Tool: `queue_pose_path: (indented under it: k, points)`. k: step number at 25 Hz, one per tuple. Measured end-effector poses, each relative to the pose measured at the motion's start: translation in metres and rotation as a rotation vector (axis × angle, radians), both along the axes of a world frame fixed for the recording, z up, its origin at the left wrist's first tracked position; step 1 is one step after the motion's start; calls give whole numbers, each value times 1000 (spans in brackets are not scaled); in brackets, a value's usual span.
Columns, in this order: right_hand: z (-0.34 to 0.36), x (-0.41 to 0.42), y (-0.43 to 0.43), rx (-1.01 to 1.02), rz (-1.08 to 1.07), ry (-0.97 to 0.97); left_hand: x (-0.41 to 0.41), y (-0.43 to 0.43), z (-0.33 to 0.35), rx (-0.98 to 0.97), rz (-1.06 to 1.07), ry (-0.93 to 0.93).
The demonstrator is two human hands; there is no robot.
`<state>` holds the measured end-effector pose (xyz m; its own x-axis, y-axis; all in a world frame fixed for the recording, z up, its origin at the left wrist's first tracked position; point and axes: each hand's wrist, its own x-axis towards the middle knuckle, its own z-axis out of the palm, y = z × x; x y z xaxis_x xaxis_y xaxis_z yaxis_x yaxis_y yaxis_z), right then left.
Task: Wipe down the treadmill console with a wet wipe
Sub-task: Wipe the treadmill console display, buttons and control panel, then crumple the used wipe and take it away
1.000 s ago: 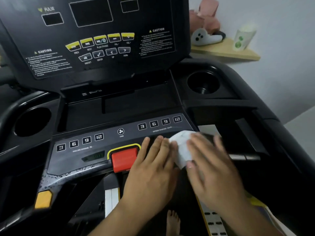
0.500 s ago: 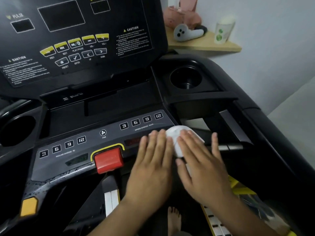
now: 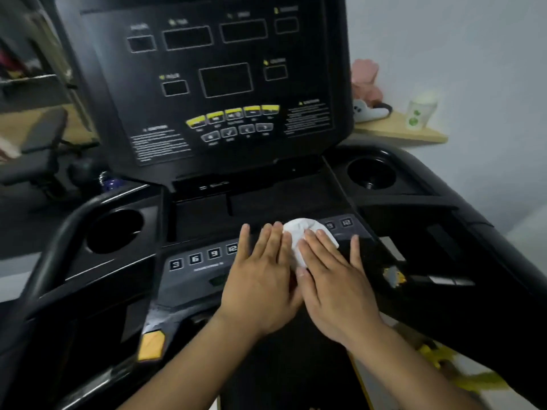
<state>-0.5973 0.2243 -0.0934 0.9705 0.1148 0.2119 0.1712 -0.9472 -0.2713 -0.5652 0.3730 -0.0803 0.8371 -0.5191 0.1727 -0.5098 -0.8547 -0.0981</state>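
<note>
A: What fills most of the view?

B: The treadmill console point(image 3: 225, 93), a large black upright panel with dark display windows, a row of yellow keys and blurred caution text. Below it runs a grey button strip point(image 3: 189, 261) with keys marked 3, 6, 9 and 12 on the left side; further right only a 9 and a 12 show beyond the hands.

A: And either side of that?

B: 1 round cup holder point(image 3: 114, 230) sits left of the strip and another cup holder point(image 3: 371, 173) sits further back on the right. Past the right one, a wooden shelf point(image 3: 399, 133) against the wall carries a pale cup point(image 3: 420, 112) and some soft toys, too blurred to describe further.

A: Where are the person's hands?

B: Both lie flat, side by side, on the middle of the button strip. The left hand point(image 3: 260, 285) has its fingers stretched out and pressed down, the fingertips touching the edge of the wet wipe point(image 3: 305, 236). The right hand point(image 3: 331, 282) is also spread flat, its fingers lying over the wipe and pinning it to the strip. Neither hand curls around anything.

A: So where exactly is the wipe?

B: Bunched white under the right fingers, just left of the 9 and 12 keys, poking out between the 2 hands.

A: Anything smaller?

B: An orange tab point(image 3: 151, 346) at the console's lower left edge.
</note>
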Motion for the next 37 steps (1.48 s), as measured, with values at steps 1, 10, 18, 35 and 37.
queue_pose_path:
  k: [1,10,18,35,37]
  points:
    - [6,8,19,2,44,31,1,22,5,-21,58,17]
    - [12,20,171,-2,282,55,-25,166,-2,-405,143,76]
    - [-5,-12,177,-42,311,-74,-51,199,-16,-799,226,109]
    - [103,-104,112,891,-247,13,-64,136,73,-1463,-166,853]
    - [124,-135,84,1003,-295,52,-82,106,94,-1363,-288,1041]
